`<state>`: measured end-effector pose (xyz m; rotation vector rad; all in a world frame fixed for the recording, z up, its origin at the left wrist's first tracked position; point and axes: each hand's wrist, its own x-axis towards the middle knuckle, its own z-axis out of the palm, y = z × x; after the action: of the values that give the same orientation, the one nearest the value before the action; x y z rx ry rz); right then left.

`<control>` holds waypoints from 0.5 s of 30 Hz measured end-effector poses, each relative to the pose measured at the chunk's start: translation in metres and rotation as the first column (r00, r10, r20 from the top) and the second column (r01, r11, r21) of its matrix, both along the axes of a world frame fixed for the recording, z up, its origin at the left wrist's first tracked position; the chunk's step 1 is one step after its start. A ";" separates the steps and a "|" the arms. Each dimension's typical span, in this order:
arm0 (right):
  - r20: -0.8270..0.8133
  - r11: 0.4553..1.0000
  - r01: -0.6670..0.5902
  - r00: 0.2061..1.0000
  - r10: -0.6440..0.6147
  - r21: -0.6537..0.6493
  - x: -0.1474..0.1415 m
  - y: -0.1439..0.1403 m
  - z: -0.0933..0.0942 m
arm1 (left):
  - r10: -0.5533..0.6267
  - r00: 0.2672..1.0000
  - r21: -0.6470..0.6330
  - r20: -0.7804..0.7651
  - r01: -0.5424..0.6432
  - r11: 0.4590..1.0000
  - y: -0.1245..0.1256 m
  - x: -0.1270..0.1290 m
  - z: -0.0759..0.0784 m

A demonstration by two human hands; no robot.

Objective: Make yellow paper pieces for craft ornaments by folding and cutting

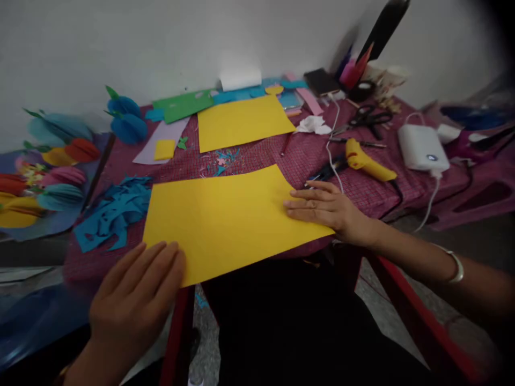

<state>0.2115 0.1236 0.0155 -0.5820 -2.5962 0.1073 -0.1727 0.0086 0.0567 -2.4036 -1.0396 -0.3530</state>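
Pretty messy table here: a pile of blue paper scraps (112,212) sits on the left, with a second yellow sheet (243,122) further back next to a green sheet (183,105). Over on the right there's a pair of black scissors (368,119), a yellow glue gun (368,162) and a white power bank (422,146), all on the red checked cloth (374,190).

Yellow sheet (225,220) on a maroon checked tablecloth (374,190), blue paper scraps (115,212) beside.

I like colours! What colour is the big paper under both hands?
Yellow. The big paper lies flat under the left hand and right hand, clearest in the head view.
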 end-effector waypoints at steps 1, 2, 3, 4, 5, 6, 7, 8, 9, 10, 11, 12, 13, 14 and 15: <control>0.021 0.998 -0.031 0.999 0.032 -0.058 0.000 -0.001 -0.008 | -0.026 1.000 -0.045 -0.009 0.026 0.999 -0.002 -0.001 -0.006; 0.032 0.992 -0.055 0.998 0.059 -0.116 0.000 -0.001 -0.013 | -0.038 0.999 -0.107 -0.003 0.037 0.994 -0.003 -0.002 -0.011; 0.033 0.983 -0.069 0.997 0.075 -0.170 0.000 -0.002 -0.017 | -0.040 0.999 -0.179 0.020 0.043 0.983 -0.002 -0.005 -0.016; 0.028 0.973 -0.073 0.996 0.081 -0.218 -0.001 -0.002 -0.020 | -0.033 0.998 -0.265 0.055 0.046 0.963 0.000 -0.010 -0.020; 0.018 0.963 -0.066 0.997 0.074 -0.262 -0.002 -0.002 -0.020 | -0.016 0.995 -0.359 0.101 0.051 0.932 0.004 -0.016 -0.022; 0.004 0.952 -0.050 0.999 0.053 -0.302 -0.004 -0.002 -0.019 | 0.017 0.988 -0.459 0.154 0.056 0.887 0.008 -0.024 -0.022; -0.009 0.942 -0.018 1.000 0.016 -0.335 -0.005 -0.002 -0.017 | 0.066 0.975 -0.555 0.213 0.065 0.830 0.012 -0.032 -0.021; -0.018 0.930 0.025 0.999 -0.034 -0.367 -0.008 -0.002 -0.015 | 0.133 0.952 -0.641 0.275 0.078 0.764 0.017 -0.040 -0.020; -0.023 0.915 0.074 0.996 -0.090 -0.398 -0.011 -0.001 -0.011 | 0.210 0.920 -0.719 0.331 0.102 0.687 0.021 -0.047 -0.018; -0.022 0.894 0.127 0.988 -0.151 -0.430 -0.014 0.000 -0.007 | 0.300 0.876 -0.784 0.376 0.128 0.608 0.025 -0.052 -0.016; -0.012 0.866 0.186 0.976 -0.216 -0.465 -0.017 0.001 -0.003 | 0.413 0.817 -0.830 0.404 0.137 0.541 0.028 -0.055 -0.015; 0.011 0.826 0.243 0.961 -0.276 -0.509 -0.021 0.002 0.000 | 0.538 0.736 -0.859 0.412 0.118 0.498 0.030 -0.056 -0.015; 0.046 0.773 0.295 0.944 -0.327 -0.562 -0.025 0.005 0.004 | 0.661 0.635 -0.881 0.400 0.067 0.469 0.031 -0.054 -0.015; 0.082 0.710 0.337 0.926 -0.368 -0.618 -0.028 0.007 0.007 | 0.769 0.521 -0.897 0.371 -0.011 0.441 0.033 -0.049 -0.016; 0.115 0.646 0.372 0.908 -0.404 -0.667 -0.032 0.011 0.010 | 0.850 0.401 -0.904 0.343 -0.107 0.415 0.034 -0.044 -0.016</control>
<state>0.1794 0.1345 0.0256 -1.3664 -2.2601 0.9468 -0.2166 0.0430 0.0402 -2.2329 -2.9261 -0.9292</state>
